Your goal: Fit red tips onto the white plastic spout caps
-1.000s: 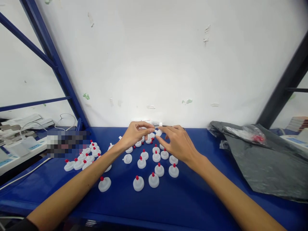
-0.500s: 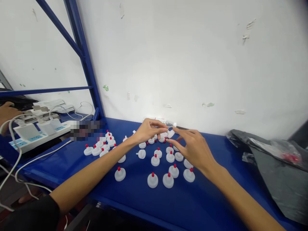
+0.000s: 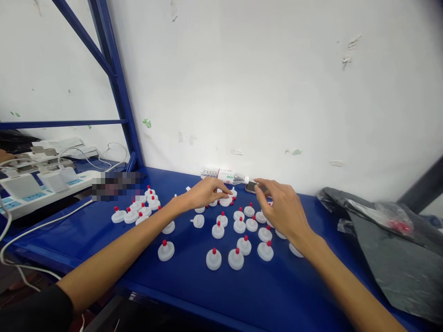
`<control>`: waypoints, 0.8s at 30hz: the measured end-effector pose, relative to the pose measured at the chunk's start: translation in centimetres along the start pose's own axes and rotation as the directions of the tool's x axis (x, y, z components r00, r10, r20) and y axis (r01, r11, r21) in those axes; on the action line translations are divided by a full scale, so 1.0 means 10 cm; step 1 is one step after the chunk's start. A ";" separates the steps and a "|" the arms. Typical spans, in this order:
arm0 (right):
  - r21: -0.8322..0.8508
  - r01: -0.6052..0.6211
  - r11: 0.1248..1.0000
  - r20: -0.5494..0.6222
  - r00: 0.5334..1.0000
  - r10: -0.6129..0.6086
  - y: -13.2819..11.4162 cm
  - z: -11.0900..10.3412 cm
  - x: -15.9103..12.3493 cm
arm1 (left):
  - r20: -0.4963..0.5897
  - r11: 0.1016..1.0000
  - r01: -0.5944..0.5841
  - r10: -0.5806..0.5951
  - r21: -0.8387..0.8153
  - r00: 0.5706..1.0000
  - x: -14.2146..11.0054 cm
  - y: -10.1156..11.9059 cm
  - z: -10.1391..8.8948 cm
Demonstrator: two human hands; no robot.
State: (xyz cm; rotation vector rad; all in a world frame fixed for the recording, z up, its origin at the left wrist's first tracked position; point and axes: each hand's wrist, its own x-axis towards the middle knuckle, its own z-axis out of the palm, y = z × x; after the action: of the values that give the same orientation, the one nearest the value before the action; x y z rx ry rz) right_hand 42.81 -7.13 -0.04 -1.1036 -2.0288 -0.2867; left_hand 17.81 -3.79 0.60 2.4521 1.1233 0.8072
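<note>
Thumb and fingers of my left hand (image 3: pixel 206 192) are closed on a white round cap (image 3: pixel 225 202) near the back of the blue table (image 3: pixel 187 286). My right hand (image 3: pixel 282 205) hovers to the right with its fingers apart and nothing in them. Between and below the hands stand several white caps with red-tipped spouts, such as a front one (image 3: pixel 236 259) and one farther right (image 3: pixel 265 251). One white cap without a red tip (image 3: pixel 198 221) lies on its side. My right hand partly hides some caps.
A clear plastic bottle (image 3: pixel 224 175) lies along the wall, with a phone (image 3: pixel 256 188) beside its neck. More red-tipped caps (image 3: pixel 131 215) cluster at the left. A power strip (image 3: pixel 41 193) with chargers and white cables is far left; a grey plastic bag (image 3: pixel 387 249) covers the right side.
My hands have moved apart. The left hand has lowered with the small white piece toward the caps; the right has drawn away to the right. The view swung right-to-left, showing more of the left side.
</note>
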 end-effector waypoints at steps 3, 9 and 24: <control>0.001 -0.006 1.000 -0.007 1.000 0.006 0.03 0.00 0.00 | 0.098 1.000 0.012 -0.013 0.013 0.995 -0.01 -0.03 0.04; 0.011 -0.007 1.000 0.006 1.000 0.007 0.04 0.00 0.00 | 0.131 0.999 0.033 -0.039 0.043 0.991 -0.02 -0.01 0.05; 0.022 0.005 1.000 0.079 0.997 -0.007 0.00 0.00 -0.02 | 0.043 0.891 0.128 -0.162 0.435 0.986 -0.06 -0.06 -0.14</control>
State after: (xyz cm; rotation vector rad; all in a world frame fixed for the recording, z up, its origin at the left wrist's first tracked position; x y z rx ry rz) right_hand 42.91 -7.27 -0.17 -1.1113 -2.1002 -0.2272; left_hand 16.23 -3.81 1.17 2.6713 1.5753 0.4452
